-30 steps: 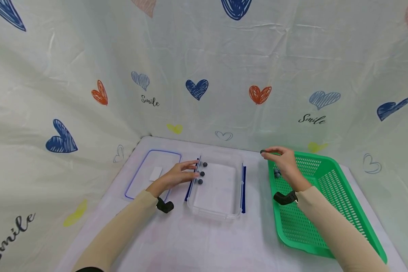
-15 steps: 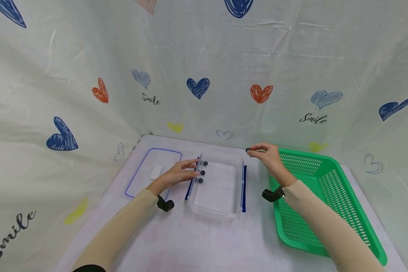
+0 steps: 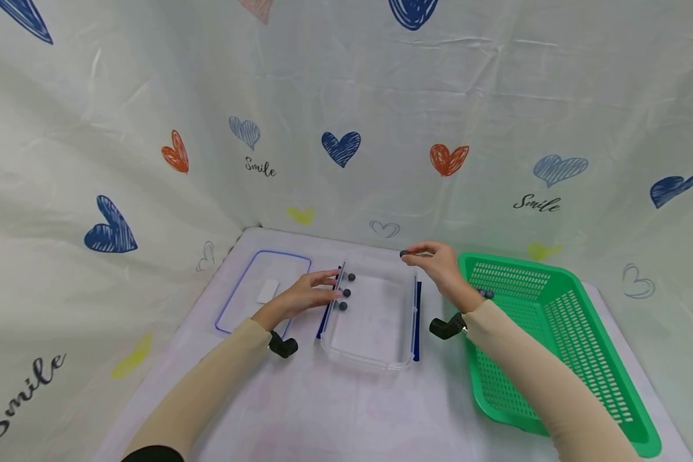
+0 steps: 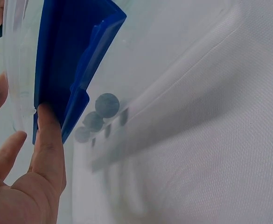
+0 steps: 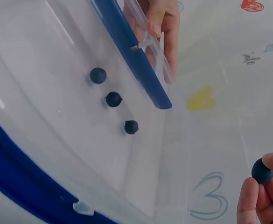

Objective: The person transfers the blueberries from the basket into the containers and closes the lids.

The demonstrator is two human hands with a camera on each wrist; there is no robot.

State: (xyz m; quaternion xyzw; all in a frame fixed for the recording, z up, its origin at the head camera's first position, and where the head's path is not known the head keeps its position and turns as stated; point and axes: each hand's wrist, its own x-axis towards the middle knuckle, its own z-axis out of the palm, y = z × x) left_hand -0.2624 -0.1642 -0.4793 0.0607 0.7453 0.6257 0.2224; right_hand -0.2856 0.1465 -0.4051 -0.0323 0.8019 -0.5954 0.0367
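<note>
My right hand (image 3: pixel 439 263) pinches a dark blueberry (image 5: pixel 262 171) between thumb and fingertips, above the far right corner of the clear plastic container (image 3: pixel 369 367). Three more blueberries (image 5: pixel 113 99) sit in a row inside that container, along its left wall. My left hand (image 3: pixel 303 297) is at the left rim, fingers spread and fairly straight. In the left wrist view, one finger (image 4: pixel 47 140) touches the blue latch flap (image 4: pixel 64 60) hanging on that side. A second blue flap (image 3: pixel 418 321) lies folded out on the right.
A green perforated basket (image 3: pixel 476 391) stands on the right, with several more blueberries (image 3: pixel 487 294) near its far left side, partly behind my right wrist. On the left lies a clear lid (image 3: pixel 239 289) with a blue edge and white label. A heart-printed sheet (image 3: pixel 393 96) rises behind the table.
My right hand has moved left with the blueberry, from over the basket's far left corner to the container's far right corner. The left hand and the three blueberries keep their places.
</note>
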